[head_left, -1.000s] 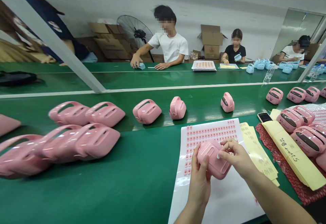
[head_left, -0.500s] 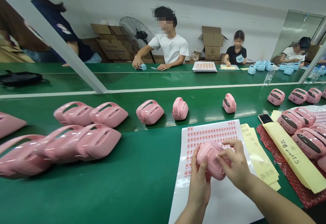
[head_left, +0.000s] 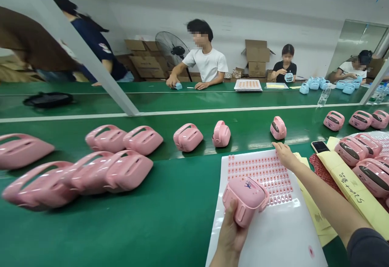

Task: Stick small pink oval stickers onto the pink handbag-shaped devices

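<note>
My left hand (head_left: 232, 234) grips a small pink plastic device (head_left: 244, 199) from below, over a white sticker sheet (head_left: 273, 234). A small picture sticker shows on the device's top face. My right hand (head_left: 284, 155) reaches forward to the far right corner of the sheet, fingers bent down onto the rows of small pink stickers (head_left: 261, 171). Whether it pinches a sticker I cannot make out.
Several pink devices (head_left: 121, 169) lie on the green belt at left and along the middle (head_left: 221, 134). More pink devices (head_left: 361, 157) sit at right beside yellow paper strips (head_left: 349, 182) and a phone (head_left: 319, 146). People work at the far table, with blue devices (head_left: 316, 84) there.
My right hand left the device and reached forward to the sheet's far corner. My left hand turned the device, so its stickered top now faces up. The view shifted left slightly.
</note>
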### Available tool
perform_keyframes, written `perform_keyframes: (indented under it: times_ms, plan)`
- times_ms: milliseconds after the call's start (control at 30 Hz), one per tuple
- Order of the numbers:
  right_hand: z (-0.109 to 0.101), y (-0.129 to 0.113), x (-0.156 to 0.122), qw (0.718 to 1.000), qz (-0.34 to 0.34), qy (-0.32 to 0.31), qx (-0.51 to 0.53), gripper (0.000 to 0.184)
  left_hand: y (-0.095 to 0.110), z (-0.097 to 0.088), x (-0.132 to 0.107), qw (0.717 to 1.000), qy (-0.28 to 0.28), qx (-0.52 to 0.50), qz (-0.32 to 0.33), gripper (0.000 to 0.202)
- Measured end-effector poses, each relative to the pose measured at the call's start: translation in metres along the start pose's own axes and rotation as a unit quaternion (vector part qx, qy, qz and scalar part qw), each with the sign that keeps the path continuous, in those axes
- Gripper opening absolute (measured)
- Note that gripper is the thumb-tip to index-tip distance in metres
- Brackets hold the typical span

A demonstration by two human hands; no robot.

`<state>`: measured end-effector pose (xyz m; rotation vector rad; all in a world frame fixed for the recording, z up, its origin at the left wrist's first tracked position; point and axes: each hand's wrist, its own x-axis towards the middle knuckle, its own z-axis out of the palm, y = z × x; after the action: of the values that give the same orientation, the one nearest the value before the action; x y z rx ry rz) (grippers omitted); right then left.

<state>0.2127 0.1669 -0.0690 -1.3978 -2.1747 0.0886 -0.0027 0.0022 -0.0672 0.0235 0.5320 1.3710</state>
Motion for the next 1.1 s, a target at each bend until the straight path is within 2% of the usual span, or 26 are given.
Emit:
perform_keyframes:
  times_ms: [133, 267, 333, 433, 533, 600, 667, 733, 800, 933, 1100]
  plan:
    - [0.01, 0.006, -0.005, 0.999, -0.015, -0.026, -0.017, 0.055, 0.004, 0.003, 0.001, 0.999, -0.05, -0.017, 0.012, 0.047]
    - [0.016, 0.013, -0.002, 0.999, -0.014, -0.038, -0.021, 0.057, 0.008, 0.004, 0.002, 0.998, -0.053, -0.04, 0.009, 0.051]
    - [0.016, 0.015, 0.002, 0.999, -0.01, -0.045, -0.018, 0.055, 0.01, -0.002, 0.004, 0.997, -0.062, -0.037, -0.007, 0.056]
    - [0.011, 0.016, 0.005, 0.999, -0.013, -0.052, -0.007, 0.05, 0.012, -0.017, 0.008, 0.993, -0.113, -0.024, -0.02, 0.065]
    - [0.003, 0.009, 0.005, 0.998, -0.026, -0.055, 0.01, 0.054, 0.009, -0.033, 0.013, 0.987, -0.157, -0.013, -0.013, 0.068]
    - [0.001, -0.004, 0.008, 0.997, -0.039, -0.054, 0.025, 0.058, 0.005, -0.038, 0.016, 0.987, -0.163, -0.005, -0.007, 0.06]
    - [0.005, -0.023, 0.014, 0.996, -0.057, -0.059, 0.046, 0.058, 0.0, -0.037, 0.016, 0.99, -0.142, 0.005, -0.007, 0.049]
    - [0.016, -0.049, 0.024, 0.991, -0.078, -0.073, 0.075, 0.059, -0.004, -0.032, 0.013, 0.994, -0.106, 0.014, -0.012, 0.038]
    - [0.03, -0.077, 0.036, 0.986, -0.094, -0.09, 0.106, 0.059, -0.007, -0.026, 0.009, 0.996, -0.084, 0.022, -0.018, 0.039]
    - [0.056, -0.122, 0.058, 0.977, -0.099, -0.104, 0.158, 0.058, -0.004, -0.03, 0.008, 0.994, -0.107, 0.022, -0.004, 0.06]
    - [0.067, -0.145, 0.067, 0.971, -0.071, -0.074, 0.216, 0.057, 0.011, -0.05, 0.018, 0.984, -0.153, 0.002, 0.091, 0.054]
